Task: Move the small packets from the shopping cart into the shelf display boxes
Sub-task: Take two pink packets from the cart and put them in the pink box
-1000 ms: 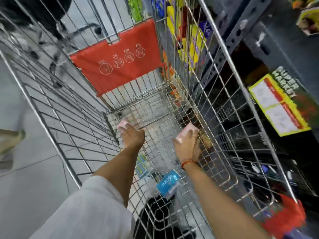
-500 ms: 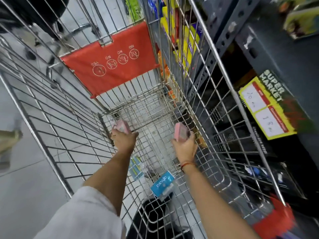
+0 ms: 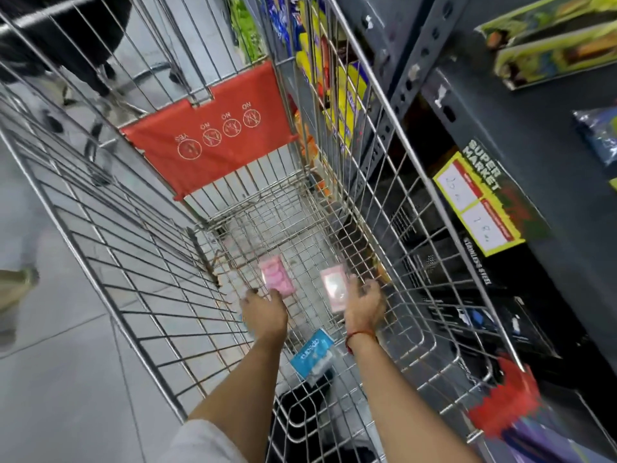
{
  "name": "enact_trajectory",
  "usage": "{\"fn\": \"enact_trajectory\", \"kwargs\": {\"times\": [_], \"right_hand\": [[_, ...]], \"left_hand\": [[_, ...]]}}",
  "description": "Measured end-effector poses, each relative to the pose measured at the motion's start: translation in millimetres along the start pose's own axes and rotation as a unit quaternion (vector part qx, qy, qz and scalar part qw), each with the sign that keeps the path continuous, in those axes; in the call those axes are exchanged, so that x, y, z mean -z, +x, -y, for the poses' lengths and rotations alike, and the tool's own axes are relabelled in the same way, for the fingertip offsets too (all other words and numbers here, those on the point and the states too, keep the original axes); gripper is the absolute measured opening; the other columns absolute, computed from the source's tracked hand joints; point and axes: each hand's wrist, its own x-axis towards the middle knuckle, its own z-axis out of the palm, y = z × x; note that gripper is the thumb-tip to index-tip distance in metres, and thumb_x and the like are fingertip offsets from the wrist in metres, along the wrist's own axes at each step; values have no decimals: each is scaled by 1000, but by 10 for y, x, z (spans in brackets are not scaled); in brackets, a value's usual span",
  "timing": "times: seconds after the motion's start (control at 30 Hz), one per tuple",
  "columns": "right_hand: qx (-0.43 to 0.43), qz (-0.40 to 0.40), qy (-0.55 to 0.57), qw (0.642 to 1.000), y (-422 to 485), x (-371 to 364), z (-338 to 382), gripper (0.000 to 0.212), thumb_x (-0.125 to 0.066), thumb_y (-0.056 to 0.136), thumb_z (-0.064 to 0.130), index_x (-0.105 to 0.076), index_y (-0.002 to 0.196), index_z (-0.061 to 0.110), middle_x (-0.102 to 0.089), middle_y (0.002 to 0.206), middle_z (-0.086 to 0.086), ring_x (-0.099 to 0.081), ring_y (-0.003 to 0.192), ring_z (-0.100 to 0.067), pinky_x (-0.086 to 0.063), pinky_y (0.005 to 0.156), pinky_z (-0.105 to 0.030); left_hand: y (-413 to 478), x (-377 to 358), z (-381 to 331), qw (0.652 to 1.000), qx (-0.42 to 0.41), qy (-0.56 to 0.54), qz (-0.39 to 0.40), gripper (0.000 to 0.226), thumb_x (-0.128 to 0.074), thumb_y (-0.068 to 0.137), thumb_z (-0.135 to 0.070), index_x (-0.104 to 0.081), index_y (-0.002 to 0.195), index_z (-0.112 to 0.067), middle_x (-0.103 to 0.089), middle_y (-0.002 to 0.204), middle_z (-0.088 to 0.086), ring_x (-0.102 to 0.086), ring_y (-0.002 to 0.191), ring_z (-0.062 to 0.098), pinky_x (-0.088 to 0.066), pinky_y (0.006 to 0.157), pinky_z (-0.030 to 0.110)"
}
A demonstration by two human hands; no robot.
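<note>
Two pink packets, one per hand, now face upward; half a second ago they were edge-on, low in the cart (image 3: 100, 262). Judgement: both lifts are under way. Left hand (image 3: 263, 310) fingers pinch the left packet (image 3: 277, 279) by its near end. Right hand (image 3: 364, 304) fingers curl loosely round the right packet (image 3: 335, 290). A blue packet (image 3: 312, 355) lies on the cart floor.
</note>
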Motion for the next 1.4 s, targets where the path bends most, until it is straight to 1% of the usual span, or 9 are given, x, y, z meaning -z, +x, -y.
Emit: {"fn": "enact_trajectory", "kwargs": {"times": [0.23, 0.33, 0.43, 0.57, 0.63, 0.7, 0.9, 1.13, 1.4], "right_hand": [[127, 79, -308, 940, -3, -348, 37, 91, -77, 72, 40, -29, 144, 10, -42, 141, -15, -44, 126, -30, -49, 97, -43], [132, 72, -302, 941, 39, -354, -122, 84, -81, 70, 29, -36, 138, 9, -47, 132, -16, -50, 117, -29, -54, 89, -46], [32, 128, -45, 990, 145, -265, -78, 73, -76, 74, 34, -39, 132, 10, -61, 110, -10, -64, 90, -25, -59, 74, -43], [-52, 140, 138, 979, 249, -107, -51, 42, -52, 93, 38, -53, 120, 5, -66, 101, -14, -69, 81, -29, -57, 59, -28], [-45, 96, 63, 992, 286, -85, -126, 31, -51, 95, 30, -57, 109, 3, -67, 102, -18, -70, 80, -30, -56, 53, -21], [0, 43, -58, 997, 309, -97, -177, 30, -58, 92, 27, -56, 108, 3, -64, 110, -20, -67, 88, -32, -59, 68, -33], [191, 42, -307, 932, 320, -161, -144, 81, -74, 75, 43, -36, 140, 14, -46, 136, -15, -46, 123, -28, -52, 93, -45], [197, 95, -266, 939, 200, -155, -126, 52, -70, 81, 29, -52, 124, 5, -57, 120, -17, -54, 109, -26, -54, 89, -34], [262, 36, -206, 942, -466, 417, 429, 53, -67, 81, 34, -51, 123, 6, -51, 119, -15, -53, 108, -29, -51, 85, -36]], "left_hand": [[8, -189, -231, 995, -41, 61, 65, 89, -62, 86, -42, -12, 148, -2, -28, 145, 24, -36, 132, 40, -33, 110, 47], [100, -242, -137, 998, -32, 32, 43, 89, -73, 78, -32, -22, 144, -1, -37, 137, 22, -45, 124, 40, -42, 106, 48], [118, -234, -115, 999, -30, 17, 32, 83, -77, 74, -30, -33, 138, -1, -43, 131, 19, -50, 117, 37, -46, 100, 44], [110, -213, -96, 999, -30, 10, 34, 72, -78, 74, -28, -42, 129, 1, -48, 124, 19, -54, 111, 36, -47, 97, 40], [103, -209, -86, 998, -39, 25, 37, 68, -77, 74, -29, -44, 125, 1, -49, 123, 19, -54, 109, 35, -48, 95, 40], [78, -194, -80, 997, -49, 41, 30, 66, -76, 76, -31, -44, 124, 2, -50, 122, 19, -54, 109, 34, -47, 93, 39], [117, -207, -22, 997, -66, 30, 19, 54, -73, 75, -30, -53, 113, 1, -57, 110, 17, -60, 95, 32, -55, 86, 42], [203, -181, -20, 994, -97, 41, 0, 52, -56, 62, -46, -63, 90, -2, -67, 88, 14, -66, 75, 28, -61, 69, 42], [-315, 404, -458, 982, -180, 24, -50, 48, -53, 67, -50, -63, 92, -11, -66, 87, 8, -66, 75, 29, -60, 66, 40]]}}
